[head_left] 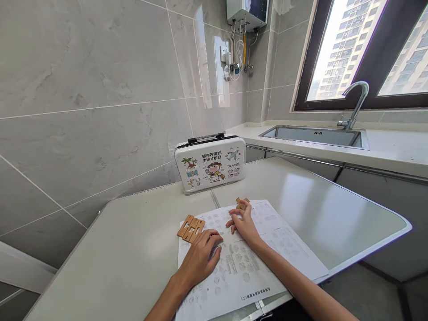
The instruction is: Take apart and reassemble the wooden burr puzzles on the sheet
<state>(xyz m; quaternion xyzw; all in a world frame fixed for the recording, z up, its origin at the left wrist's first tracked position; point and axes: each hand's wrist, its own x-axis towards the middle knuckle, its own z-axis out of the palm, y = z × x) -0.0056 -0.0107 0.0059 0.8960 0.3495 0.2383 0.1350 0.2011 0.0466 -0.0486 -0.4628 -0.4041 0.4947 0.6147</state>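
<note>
A printed paper sheet (267, 236) with rows of small figures lies on the table. My left hand (202, 255) rests on its left part, fingers loosely bent and apart, holding nothing. Just beyond those fingertips are flat wooden puzzle pieces (191, 228) with cut-out notches, laid side by side, partly over the sheet's edge. Near the sheet's far edge, my right hand (243, 223) is open with its fingers spread. Its extended finger reaches over a small group of wooden pieces (238, 206); the hand partly hides them, and I cannot tell whether it touches them.
On the pale folding table (100, 258), a white cartoon-printed case (210, 166) stands upright at the back by the tiled wall. A counter with a sink (314, 136) and faucet (357, 102) runs along the right, beneath a window. A water heater (247, 12) hangs in the corner.
</note>
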